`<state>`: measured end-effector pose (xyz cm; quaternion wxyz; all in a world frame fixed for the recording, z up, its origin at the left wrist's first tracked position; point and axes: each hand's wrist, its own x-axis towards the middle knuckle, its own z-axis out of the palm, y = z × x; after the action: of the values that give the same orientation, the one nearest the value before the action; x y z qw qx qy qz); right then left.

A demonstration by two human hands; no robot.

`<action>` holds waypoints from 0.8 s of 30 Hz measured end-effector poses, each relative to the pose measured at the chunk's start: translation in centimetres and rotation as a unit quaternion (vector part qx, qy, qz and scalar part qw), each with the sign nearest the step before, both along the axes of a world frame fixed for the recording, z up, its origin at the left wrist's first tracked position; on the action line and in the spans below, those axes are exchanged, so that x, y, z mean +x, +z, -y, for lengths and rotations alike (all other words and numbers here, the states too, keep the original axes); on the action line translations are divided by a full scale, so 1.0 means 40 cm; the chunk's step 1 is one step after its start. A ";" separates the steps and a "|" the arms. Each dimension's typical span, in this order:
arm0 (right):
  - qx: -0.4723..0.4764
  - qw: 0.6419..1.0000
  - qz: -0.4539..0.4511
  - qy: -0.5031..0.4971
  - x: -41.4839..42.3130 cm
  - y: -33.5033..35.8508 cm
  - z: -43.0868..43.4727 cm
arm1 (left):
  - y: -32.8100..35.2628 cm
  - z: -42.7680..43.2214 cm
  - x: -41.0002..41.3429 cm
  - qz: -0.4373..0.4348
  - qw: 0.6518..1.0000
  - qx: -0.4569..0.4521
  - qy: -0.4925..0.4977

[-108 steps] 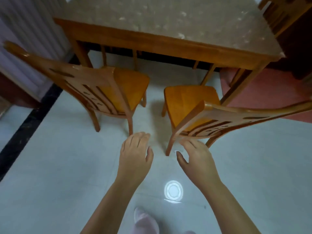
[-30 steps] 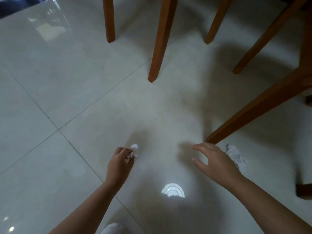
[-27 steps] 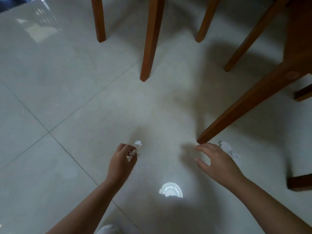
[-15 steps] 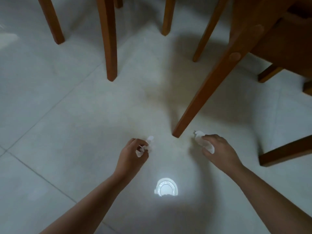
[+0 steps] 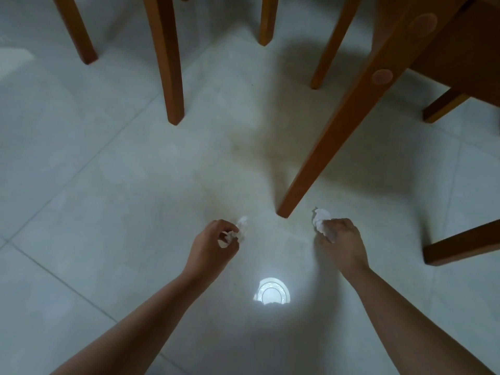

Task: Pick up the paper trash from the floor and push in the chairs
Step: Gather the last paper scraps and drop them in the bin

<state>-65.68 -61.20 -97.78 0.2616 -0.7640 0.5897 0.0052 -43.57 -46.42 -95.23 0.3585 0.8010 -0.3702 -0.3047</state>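
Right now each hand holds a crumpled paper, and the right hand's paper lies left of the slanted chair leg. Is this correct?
Not quite. The head view shows the right hand holding its paper to the right of the slanted chair leg. The left hand holds its paper too.

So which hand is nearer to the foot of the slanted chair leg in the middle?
Right. The right hand, clutching crumpled paper, sits just right of the leg's foot; the left hand, holding another paper scrap, is farther off to its left.
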 end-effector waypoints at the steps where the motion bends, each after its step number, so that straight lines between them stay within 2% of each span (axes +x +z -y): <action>1: -0.005 1.000 0.002 -0.001 -0.001 -0.006 -0.004 | 0.003 -0.004 0.002 -0.001 1.000 0.002 0.002; 8: 0.009 0.999 0.046 0.001 0.024 -0.023 -0.034 | 0.013 -0.044 0.012 -0.020 0.999 0.000 0.038; 15: 0.033 0.987 0.139 0.071 0.090 0.038 -0.092 | 0.059 -0.094 0.030 -0.032 0.995 -0.020 0.094; 24: 0.030 0.953 0.290 0.089 0.243 0.265 -0.159 | 0.253 -0.155 0.103 -0.045 0.981 -0.056 0.183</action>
<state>-55.95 -54.83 -87.19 0.4426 -0.7737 0.4180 -0.1753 -39.45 -40.24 -85.13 0.4687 0.8192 -0.2176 -0.2487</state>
